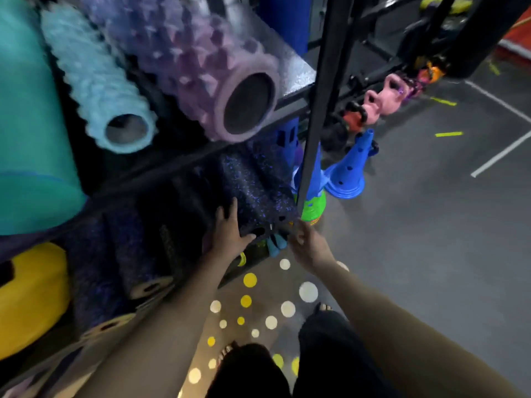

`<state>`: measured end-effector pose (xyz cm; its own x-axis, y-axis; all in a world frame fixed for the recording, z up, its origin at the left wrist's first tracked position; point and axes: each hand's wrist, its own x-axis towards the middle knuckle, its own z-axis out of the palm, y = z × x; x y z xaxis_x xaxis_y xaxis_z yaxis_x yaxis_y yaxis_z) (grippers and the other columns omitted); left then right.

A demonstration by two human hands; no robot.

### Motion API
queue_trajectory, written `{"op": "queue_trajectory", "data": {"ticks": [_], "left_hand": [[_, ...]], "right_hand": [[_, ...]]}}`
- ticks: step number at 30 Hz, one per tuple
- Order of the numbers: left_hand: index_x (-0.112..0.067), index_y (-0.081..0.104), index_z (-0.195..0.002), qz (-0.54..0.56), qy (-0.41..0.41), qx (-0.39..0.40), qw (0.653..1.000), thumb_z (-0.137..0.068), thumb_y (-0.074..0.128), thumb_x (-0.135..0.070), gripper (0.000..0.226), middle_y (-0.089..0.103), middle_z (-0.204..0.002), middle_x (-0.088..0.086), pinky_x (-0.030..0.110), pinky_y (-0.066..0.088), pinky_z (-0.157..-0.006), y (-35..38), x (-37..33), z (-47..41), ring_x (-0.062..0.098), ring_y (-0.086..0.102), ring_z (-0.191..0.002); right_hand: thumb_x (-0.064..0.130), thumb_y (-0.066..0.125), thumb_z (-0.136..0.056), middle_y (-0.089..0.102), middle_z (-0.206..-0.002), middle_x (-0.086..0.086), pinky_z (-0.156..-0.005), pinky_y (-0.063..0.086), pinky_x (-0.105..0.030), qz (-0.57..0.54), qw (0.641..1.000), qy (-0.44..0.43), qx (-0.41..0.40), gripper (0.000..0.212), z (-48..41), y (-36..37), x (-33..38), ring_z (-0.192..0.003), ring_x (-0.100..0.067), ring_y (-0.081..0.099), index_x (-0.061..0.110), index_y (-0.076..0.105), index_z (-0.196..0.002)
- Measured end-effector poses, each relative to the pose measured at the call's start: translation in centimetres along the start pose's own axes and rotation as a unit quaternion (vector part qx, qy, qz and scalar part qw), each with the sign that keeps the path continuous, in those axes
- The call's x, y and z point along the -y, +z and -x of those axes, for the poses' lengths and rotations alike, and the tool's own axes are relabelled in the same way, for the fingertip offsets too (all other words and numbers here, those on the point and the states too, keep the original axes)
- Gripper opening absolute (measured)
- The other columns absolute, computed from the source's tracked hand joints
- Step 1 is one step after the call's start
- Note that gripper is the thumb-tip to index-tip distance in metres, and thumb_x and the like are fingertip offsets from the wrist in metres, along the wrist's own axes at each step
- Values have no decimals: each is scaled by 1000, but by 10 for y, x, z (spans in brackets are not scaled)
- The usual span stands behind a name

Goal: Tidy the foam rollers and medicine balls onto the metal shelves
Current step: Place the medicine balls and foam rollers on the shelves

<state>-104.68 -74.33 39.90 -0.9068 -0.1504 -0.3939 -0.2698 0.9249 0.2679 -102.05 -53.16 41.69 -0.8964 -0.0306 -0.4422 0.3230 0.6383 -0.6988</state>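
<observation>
"Head view only, so report from that. Where is the piece sitting?"

"I am watching the speckled foam roller (pixel 253 185) lying on the lower shelf (pixel 235 275), at its right-hand end, just beside the black upright (pixel 321 110). Its near end is sticking out past the shelf front."

"Axis?"

"Its long axis is running front to back, into the depth of the shelf, with the end face pointing out at the wearer. The dark rollers (pixel 120 254) to its left are lying the same way, and so are the pale blue roller (pixel 97 87) and the purple spiked roller (pixel 198 64) on the shelf above. I am judging that is why it is going in end-on: the row is packing side by side, each piece showing a face to the front."

"Grips?"

"The left grip (pixel 230 234) is lying flat against the roller's left flank, fingers straight, thumb reaching across under the end face. It is pressing, not closing round anything. The right grip (pixel 306 242) is sitting at the right corner of the same end with fingers bent toward it, but blur is hiding whether they are pinching the foam or only touching it. I cannot tell."

"Why two?"

"I am reading one as guiding the flank and the other as pushing the end, so the piece would go in straight between neighbour and upright. The yellow medicine ball (pixel 31 297) is resting far left, beside the dark rollers."
</observation>
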Motion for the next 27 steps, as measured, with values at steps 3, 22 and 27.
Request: {"op": "queue_trajectory", "data": {"ticks": [3, 22, 27], "left_hand": [[-28, -11, -161, -75, -85, -18, 993, -71, 77, -71, 133, 13, -166, 19, 47, 48, -99, 23, -25, -15, 40, 40, -139], [-30, 22, -162, -65, -95, -269, 956, -81, 81, -23, 101, 24, -167, 16, 52, 60, -77, 12, 4, 8, 41, 47, -140], [-41, 10, -161, -38, -152, -276, 948, -90, 71, -23, 95, 10, -171, 8, 55, 57, -86, -3, 18, 16, 40, 33, -148]], "right_hand": [[28, 57, -99, 65, -133, -4, -90, 42, -28, -4, 999, 24, 43, 54, -11, -21, -35, -123, -29, 60, 23, 41, -150], [46, 38, -106, 52, -147, -17, -101, 40, -40, 22, 989, 58, 135, 56, -70, -12, -50, -130, -42, 51, 22, 28, -155], [42, 41, -105, 56, -140, -22, -100, 43, -42, 57, 984, 68, 153, 50, -100, 28, -48, -126, -42, 54, 14, 41, -146]]}}
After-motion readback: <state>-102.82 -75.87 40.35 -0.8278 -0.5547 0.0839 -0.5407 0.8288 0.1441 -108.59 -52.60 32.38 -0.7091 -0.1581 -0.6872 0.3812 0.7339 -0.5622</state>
